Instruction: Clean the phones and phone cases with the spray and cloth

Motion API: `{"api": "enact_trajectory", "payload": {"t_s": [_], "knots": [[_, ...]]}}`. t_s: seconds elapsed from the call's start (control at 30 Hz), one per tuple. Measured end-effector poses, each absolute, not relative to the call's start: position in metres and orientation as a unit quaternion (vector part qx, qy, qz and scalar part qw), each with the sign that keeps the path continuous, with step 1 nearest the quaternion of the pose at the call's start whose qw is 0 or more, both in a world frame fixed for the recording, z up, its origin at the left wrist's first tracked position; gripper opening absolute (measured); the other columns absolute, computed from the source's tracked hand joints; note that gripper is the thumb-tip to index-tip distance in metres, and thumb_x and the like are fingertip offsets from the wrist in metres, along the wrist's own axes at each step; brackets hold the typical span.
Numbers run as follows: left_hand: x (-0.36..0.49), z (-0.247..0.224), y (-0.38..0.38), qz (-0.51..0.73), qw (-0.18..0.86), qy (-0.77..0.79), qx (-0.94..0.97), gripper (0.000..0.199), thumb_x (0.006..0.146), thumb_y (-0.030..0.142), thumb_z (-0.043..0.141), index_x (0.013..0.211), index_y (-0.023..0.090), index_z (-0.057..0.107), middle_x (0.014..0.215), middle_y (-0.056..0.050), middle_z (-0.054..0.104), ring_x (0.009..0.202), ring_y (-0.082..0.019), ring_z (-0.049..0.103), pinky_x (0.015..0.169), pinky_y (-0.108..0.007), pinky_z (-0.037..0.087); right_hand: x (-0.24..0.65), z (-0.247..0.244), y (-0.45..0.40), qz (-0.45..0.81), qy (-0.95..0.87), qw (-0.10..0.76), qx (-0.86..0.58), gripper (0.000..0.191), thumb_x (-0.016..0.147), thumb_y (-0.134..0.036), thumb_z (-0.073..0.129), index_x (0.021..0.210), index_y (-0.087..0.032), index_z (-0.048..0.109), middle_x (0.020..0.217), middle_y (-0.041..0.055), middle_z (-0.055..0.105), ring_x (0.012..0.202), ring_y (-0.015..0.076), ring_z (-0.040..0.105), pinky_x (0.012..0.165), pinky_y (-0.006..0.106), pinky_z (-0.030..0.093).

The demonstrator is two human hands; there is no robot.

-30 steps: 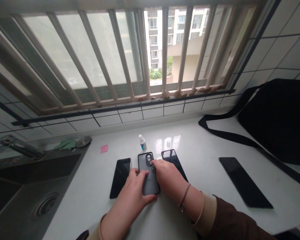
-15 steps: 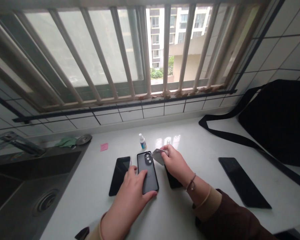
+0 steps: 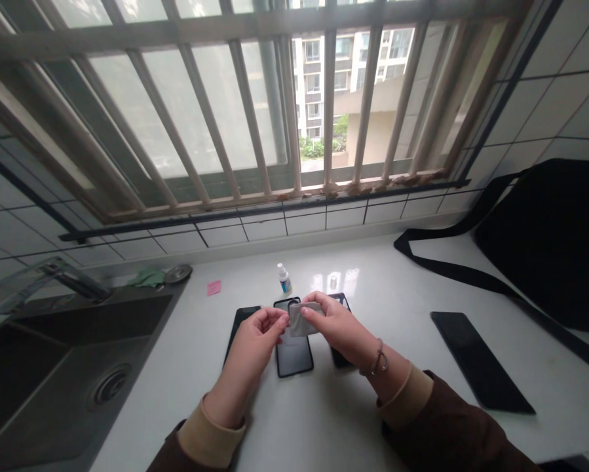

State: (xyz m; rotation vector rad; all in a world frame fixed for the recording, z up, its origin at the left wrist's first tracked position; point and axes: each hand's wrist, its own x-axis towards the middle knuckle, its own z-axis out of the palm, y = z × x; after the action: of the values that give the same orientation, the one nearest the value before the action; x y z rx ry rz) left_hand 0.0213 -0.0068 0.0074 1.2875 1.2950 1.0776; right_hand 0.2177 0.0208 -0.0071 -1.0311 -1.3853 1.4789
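A small grey cloth (image 3: 304,322) is stretched between my two hands, above a phone in a dark case (image 3: 295,362) lying flat on the counter. My left hand (image 3: 259,337) pinches the cloth's left edge between thumb and fingers. At its other side my right hand (image 3: 334,322) grips it, thumb on top. The cloth and fingers hide part of the cased phone's camera area. A black phone (image 3: 241,316) lies partly under my left hand. Another dark phone (image 3: 342,359) is partly covered by my right hand.
Behind the phones stand a small white spray bottle (image 3: 284,279) and a small cap (image 3: 333,282). A pink note (image 3: 214,288) lies to the left, before the sink (image 3: 141,321). On the right are a long black slab (image 3: 481,360) and a black bag (image 3: 550,242) with its strap.
My left hand has lifted off the cased phone and taken the cloth's left edge. My right hand has brought the cloth over that phone, spread flatter. The view has tilted slightly.
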Motion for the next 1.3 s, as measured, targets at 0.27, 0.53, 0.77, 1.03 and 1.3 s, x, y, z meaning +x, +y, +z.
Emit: {"api": "enact_trajectory", "payload": {"t_s": [0.27,0.53,0.77,1.03,1.3], "knots": [[0.021,0.008,-0.009,0.414,0.467,0.518,0.585,0.037,0.086,0.052,0.082,0.093,0.017,0.075,0.089,-0.005,0.071,0.082,-0.019,0.061,0.073,-0.028,0.045,0.219,-0.001,0.016,0.542,-0.601,0.394,-0.436,0.026,0.092,-0.041,0.071,0.106,-0.019,0.069,0.094,0.0031,0.071,0.085,0.0192,0.064,0.078,0.03,0.047],[0.022,0.011,-0.012,0.47,0.509,0.485,0.534,0.031,0.092,0.047,0.076,0.093,0.017,0.074,0.09,-0.005,0.075,0.081,-0.019,0.065,0.075,-0.027,0.048,0.217,-0.007,0.021,0.586,-0.576,0.424,-0.382,0.033,0.089,-0.049,0.077,0.099,-0.017,0.074,0.093,0.0059,0.078,0.086,0.0208,0.071,0.079,0.032,0.052],[0.02,0.004,-0.012,0.478,0.521,0.473,0.525,0.03,0.096,0.047,0.073,0.096,0.017,0.069,0.085,-0.002,0.072,0.077,-0.015,0.063,0.072,-0.024,0.048,0.22,-0.001,0.021,0.515,-0.621,0.424,-0.412,0.048,0.099,-0.061,0.059,0.088,-0.017,0.077,0.072,0.0014,0.068,0.067,0.0162,0.059,0.064,0.028,0.045],[0.02,0.002,-0.012,0.503,0.567,0.455,0.468,0.033,0.094,0.049,0.075,0.098,0.018,0.065,0.089,-0.004,0.076,0.076,-0.015,0.069,0.073,-0.026,0.053,0.219,-0.007,0.022,0.582,-0.596,0.411,-0.37,0.041,0.086,-0.053,0.081,0.105,-0.018,0.075,0.093,0.0058,0.077,0.082,0.0193,0.07,0.075,0.031,0.053],[0.024,-0.001,-0.013,0.49,0.589,0.438,0.47,0.037,0.093,0.052,0.076,0.104,0.02,0.061,0.089,-0.005,0.08,0.077,-0.021,0.076,0.068,-0.029,0.055,0.219,-0.005,0.021,0.542,-0.607,0.42,-0.401,0.033,0.091,-0.051,0.075,0.088,-0.019,0.074,0.075,0.0016,0.073,0.068,0.0166,0.063,0.064,0.028,0.046]]}}
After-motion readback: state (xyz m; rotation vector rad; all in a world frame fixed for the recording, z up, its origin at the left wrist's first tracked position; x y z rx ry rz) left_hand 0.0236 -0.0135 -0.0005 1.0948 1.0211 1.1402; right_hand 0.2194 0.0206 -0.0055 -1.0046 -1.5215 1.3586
